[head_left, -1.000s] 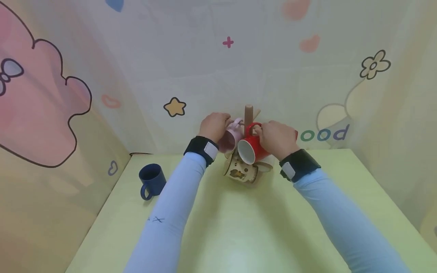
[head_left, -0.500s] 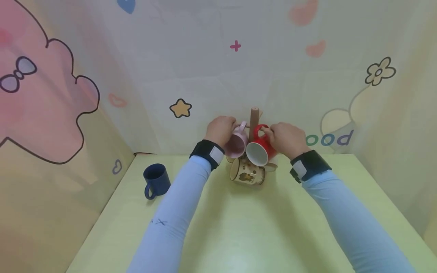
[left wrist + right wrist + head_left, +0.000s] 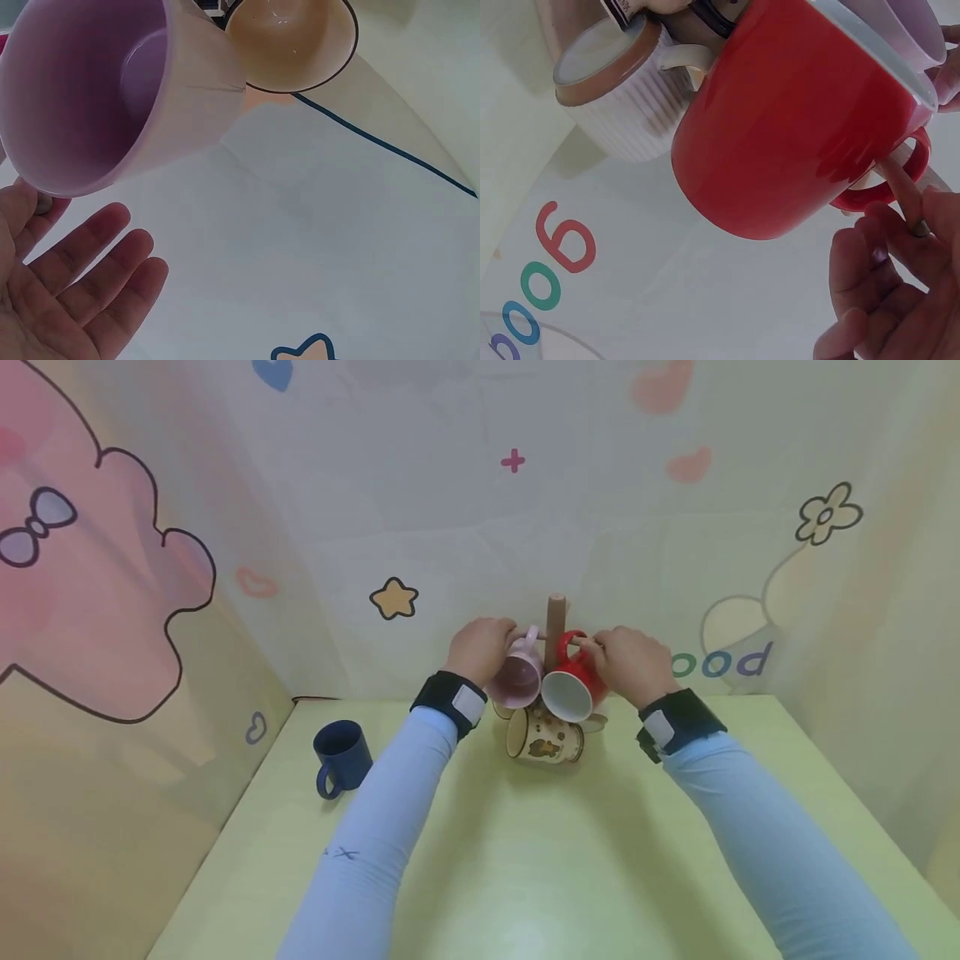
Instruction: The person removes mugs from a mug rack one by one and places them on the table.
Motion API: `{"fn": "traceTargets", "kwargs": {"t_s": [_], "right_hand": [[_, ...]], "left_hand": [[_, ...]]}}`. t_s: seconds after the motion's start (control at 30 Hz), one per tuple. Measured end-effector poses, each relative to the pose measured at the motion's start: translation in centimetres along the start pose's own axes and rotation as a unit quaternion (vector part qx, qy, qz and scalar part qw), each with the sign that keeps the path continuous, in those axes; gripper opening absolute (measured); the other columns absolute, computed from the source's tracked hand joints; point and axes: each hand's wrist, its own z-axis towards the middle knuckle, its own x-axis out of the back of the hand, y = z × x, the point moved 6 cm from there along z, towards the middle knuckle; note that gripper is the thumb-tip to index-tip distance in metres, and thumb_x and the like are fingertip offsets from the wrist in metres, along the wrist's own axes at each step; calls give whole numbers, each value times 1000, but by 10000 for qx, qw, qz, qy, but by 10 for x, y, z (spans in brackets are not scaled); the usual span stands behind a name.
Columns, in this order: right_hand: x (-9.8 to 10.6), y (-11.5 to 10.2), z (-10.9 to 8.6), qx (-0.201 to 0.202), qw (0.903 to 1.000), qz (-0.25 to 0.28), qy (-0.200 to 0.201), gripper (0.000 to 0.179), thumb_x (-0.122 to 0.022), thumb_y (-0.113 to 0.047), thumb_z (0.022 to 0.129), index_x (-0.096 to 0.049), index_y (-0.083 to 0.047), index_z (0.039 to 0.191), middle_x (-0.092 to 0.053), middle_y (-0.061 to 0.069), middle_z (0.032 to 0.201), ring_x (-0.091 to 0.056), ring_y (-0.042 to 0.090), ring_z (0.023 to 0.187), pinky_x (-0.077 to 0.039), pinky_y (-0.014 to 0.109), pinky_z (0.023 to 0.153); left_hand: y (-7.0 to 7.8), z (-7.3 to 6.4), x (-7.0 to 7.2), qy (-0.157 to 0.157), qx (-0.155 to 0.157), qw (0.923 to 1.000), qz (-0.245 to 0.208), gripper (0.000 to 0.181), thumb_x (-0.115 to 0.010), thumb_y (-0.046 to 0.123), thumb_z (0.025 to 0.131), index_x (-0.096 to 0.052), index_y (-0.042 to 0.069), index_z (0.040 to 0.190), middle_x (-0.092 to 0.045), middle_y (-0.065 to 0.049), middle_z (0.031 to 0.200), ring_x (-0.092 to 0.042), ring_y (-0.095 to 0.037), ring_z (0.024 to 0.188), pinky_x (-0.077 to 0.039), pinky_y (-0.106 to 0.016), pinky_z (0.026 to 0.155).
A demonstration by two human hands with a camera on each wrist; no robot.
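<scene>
Red mug [image 3: 780, 127] (tilted) on peg [image 3: 904, 192]

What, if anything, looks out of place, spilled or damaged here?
The blue mug looks the odd one out: it stands upright by itself on the table, while the pink mug and red mug hang by their handles on the wooden rack. No spill or clear damage shows.

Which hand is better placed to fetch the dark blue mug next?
Probably the left hand: it is nearer the dark blue mug, at the left of the table. The right hand is farther off, beside the red mug. Both seem to pinch rack pegs, so the left must let go first.
</scene>
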Motion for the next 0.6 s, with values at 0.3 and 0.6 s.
{"fn": "traceTargets", "kwargs": {"t_s": [0.3,0.6], "right_hand": [[-4,17,-15,-149,9984,341,425,41,-53,-31,102,-62,-1,128,-62,23,105,-59,38,92,-54,50,69],[-17,41,-39,3,9939,348,1048,43,-53,-21,101,-52,0,139,-56,29,125,-62,45,99,-55,57,75]], "left_hand": [[-9,1,-3,-260,198,9995,-50,36,-48,31,106,-61,18,137,-64,-3,131,-59,-24,121,-49,-42,98],[-30,-14,-1,-317,614,9974,179,45,-46,31,106,-48,15,148,-57,-11,140,-55,-29,126,-49,-47,97]]}}
